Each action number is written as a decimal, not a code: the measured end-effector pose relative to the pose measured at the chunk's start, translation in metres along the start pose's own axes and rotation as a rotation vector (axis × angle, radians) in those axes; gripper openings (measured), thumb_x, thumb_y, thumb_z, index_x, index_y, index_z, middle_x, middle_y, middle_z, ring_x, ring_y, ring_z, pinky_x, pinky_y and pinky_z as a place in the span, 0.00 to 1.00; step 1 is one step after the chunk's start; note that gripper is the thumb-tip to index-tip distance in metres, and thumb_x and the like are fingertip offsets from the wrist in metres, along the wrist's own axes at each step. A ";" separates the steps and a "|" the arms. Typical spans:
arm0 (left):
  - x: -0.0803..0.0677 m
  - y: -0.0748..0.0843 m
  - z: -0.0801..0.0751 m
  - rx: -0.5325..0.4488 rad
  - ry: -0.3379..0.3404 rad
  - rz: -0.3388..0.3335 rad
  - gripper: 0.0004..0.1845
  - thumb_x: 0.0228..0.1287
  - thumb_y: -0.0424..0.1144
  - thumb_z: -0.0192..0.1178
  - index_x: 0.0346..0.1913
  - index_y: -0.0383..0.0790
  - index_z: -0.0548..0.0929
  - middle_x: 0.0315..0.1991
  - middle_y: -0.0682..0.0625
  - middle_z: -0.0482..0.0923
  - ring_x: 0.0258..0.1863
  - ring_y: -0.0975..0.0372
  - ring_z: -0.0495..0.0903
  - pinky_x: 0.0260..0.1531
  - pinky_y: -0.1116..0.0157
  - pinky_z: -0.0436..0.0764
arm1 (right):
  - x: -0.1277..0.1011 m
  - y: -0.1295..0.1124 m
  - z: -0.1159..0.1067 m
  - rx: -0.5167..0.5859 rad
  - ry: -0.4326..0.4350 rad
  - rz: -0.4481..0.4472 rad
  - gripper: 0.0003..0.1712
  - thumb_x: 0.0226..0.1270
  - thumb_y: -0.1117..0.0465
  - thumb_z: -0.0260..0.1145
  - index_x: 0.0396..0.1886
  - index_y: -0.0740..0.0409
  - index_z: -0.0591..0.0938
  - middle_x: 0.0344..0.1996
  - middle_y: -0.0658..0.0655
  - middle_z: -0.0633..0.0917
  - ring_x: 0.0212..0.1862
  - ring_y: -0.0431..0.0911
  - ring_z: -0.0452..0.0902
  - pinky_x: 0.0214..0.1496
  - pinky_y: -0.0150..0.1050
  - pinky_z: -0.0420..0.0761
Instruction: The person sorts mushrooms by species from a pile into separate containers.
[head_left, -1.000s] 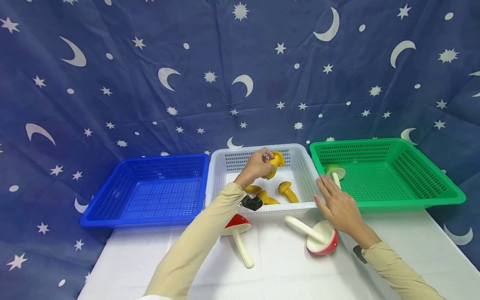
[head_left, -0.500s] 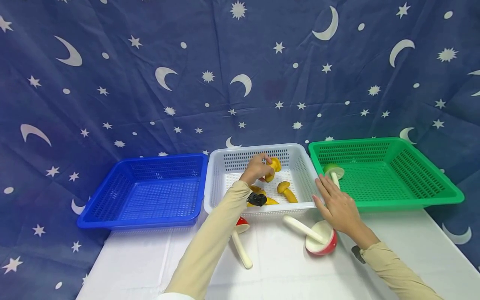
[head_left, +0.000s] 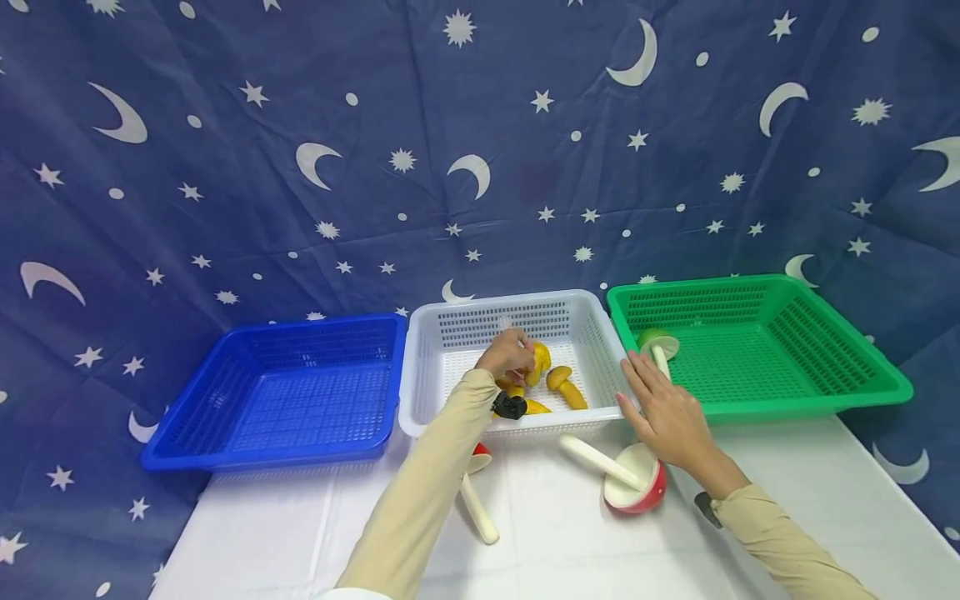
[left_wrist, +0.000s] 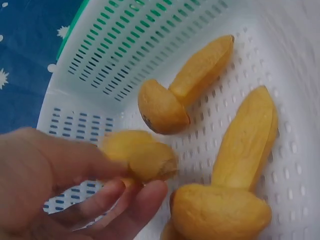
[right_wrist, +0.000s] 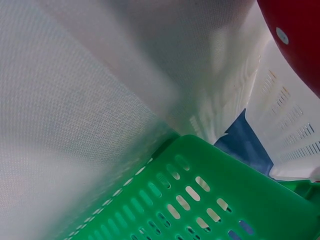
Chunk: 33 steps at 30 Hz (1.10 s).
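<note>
My left hand (head_left: 506,354) is down inside the white basket (head_left: 570,417). Its thumb and fingers hold a yellow mushroom (left_wrist: 150,157), blurred in the left wrist view, low over the basket floor. Beside it lie more yellow mushrooms, one (head_left: 566,387) to the right and another (left_wrist: 245,145) nearer the front wall; the hand and wrist partly hide the rest. With fingers extended, my right hand (head_left: 667,412) rests on the white basket's right rim near the front corner. The right wrist view does not show that hand.
A blue basket (head_left: 307,408) stands left, a green basket (head_left: 765,367) right with a green-capped mushroom (head_left: 660,343) inside. On the white cloth (head_left: 555,542) in front lie two red-capped mushrooms, one (head_left: 637,487) near my right hand, one (head_left: 477,508) partly behind my left forearm.
My left hand has lowered the yellow mushroom toward the white basket's floor, moving down and nearer the front. My right hand stays on the rim. The head view has shifted slightly.
</note>
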<state>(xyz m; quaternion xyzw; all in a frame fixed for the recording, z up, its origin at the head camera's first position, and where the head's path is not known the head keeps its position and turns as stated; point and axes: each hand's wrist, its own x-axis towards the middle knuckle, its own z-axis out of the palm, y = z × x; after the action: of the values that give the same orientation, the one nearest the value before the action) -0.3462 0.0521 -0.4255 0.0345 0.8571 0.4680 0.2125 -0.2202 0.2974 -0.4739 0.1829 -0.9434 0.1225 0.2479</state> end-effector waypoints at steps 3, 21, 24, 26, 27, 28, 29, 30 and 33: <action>0.002 -0.004 -0.004 0.081 -0.001 -0.041 0.09 0.52 0.19 0.51 0.29 0.36 0.74 0.23 0.42 0.73 0.18 0.54 0.76 0.28 0.58 0.83 | 0.001 -0.001 0.001 0.006 -0.001 -0.007 0.33 0.69 0.48 0.54 0.67 0.63 0.68 0.68 0.62 0.66 0.69 0.55 0.58 0.43 0.54 0.78; -0.023 0.013 -0.020 0.259 -0.188 0.099 0.13 0.60 0.31 0.55 0.48 0.33 0.79 0.38 0.46 0.75 0.40 0.48 0.77 0.41 0.52 0.81 | 0.003 -0.003 0.003 -0.004 0.032 -0.017 0.33 0.67 0.48 0.55 0.65 0.63 0.70 0.67 0.62 0.68 0.68 0.57 0.60 0.39 0.52 0.79; -0.028 0.016 -0.023 0.282 -0.212 0.127 0.15 0.60 0.31 0.56 0.50 0.33 0.79 0.39 0.47 0.73 0.39 0.50 0.76 0.41 0.51 0.81 | 0.003 -0.003 0.003 -0.003 0.031 -0.018 0.33 0.67 0.48 0.55 0.65 0.63 0.70 0.67 0.62 0.67 0.68 0.57 0.61 0.39 0.52 0.79; -0.033 0.018 -0.025 0.287 -0.218 0.150 0.14 0.60 0.30 0.56 0.49 0.34 0.79 0.36 0.47 0.73 0.35 0.52 0.75 0.41 0.50 0.81 | 0.002 -0.003 0.003 0.000 0.032 -0.020 0.33 0.67 0.49 0.55 0.65 0.64 0.70 0.67 0.63 0.68 0.67 0.58 0.61 0.40 0.52 0.79; -0.036 0.018 -0.026 0.300 -0.219 0.168 0.13 0.60 0.30 0.57 0.49 0.35 0.80 0.35 0.47 0.73 0.33 0.54 0.74 0.40 0.50 0.81 | 0.002 -0.003 0.003 0.000 0.032 -0.021 0.32 0.67 0.49 0.55 0.65 0.64 0.70 0.67 0.63 0.68 0.68 0.58 0.61 0.39 0.52 0.79; -0.039 0.018 -0.026 0.304 -0.220 0.186 0.13 0.60 0.31 0.57 0.48 0.35 0.80 0.36 0.47 0.74 0.31 0.56 0.74 0.40 0.50 0.81 | 0.002 -0.003 0.003 0.001 0.031 -0.021 0.32 0.67 0.49 0.55 0.65 0.64 0.70 0.67 0.63 0.67 0.68 0.57 0.61 0.40 0.52 0.79; -0.042 0.018 -0.026 0.319 -0.216 0.206 0.13 0.60 0.31 0.57 0.48 0.35 0.80 0.36 0.48 0.74 0.27 0.57 0.73 0.38 0.51 0.81 | 0.001 -0.003 0.003 0.001 0.032 -0.021 0.32 0.67 0.49 0.55 0.65 0.64 0.70 0.67 0.63 0.67 0.68 0.57 0.61 0.41 0.53 0.79; -0.045 0.018 -0.026 0.329 -0.215 0.220 0.12 0.60 0.31 0.58 0.48 0.36 0.80 0.35 0.47 0.75 0.23 0.59 0.72 0.36 0.52 0.81 | 0.001 -0.002 0.003 0.000 0.032 -0.020 0.32 0.67 0.49 0.56 0.65 0.64 0.70 0.66 0.63 0.68 0.68 0.57 0.60 0.41 0.53 0.79; -0.055 0.017 -0.026 0.372 -0.209 0.275 0.11 0.61 0.33 0.58 0.47 0.37 0.80 0.33 0.49 0.77 0.15 0.64 0.66 0.24 0.61 0.79 | 0.001 -0.002 0.002 0.002 0.031 -0.016 0.32 0.67 0.49 0.55 0.65 0.64 0.70 0.66 0.63 0.68 0.68 0.57 0.60 0.43 0.55 0.79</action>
<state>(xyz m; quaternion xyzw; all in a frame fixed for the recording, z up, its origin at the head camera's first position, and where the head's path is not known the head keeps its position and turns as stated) -0.3091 0.0272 -0.3815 0.2377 0.8890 0.3206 0.2244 -0.2212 0.2948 -0.4751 0.1885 -0.9379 0.1242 0.2633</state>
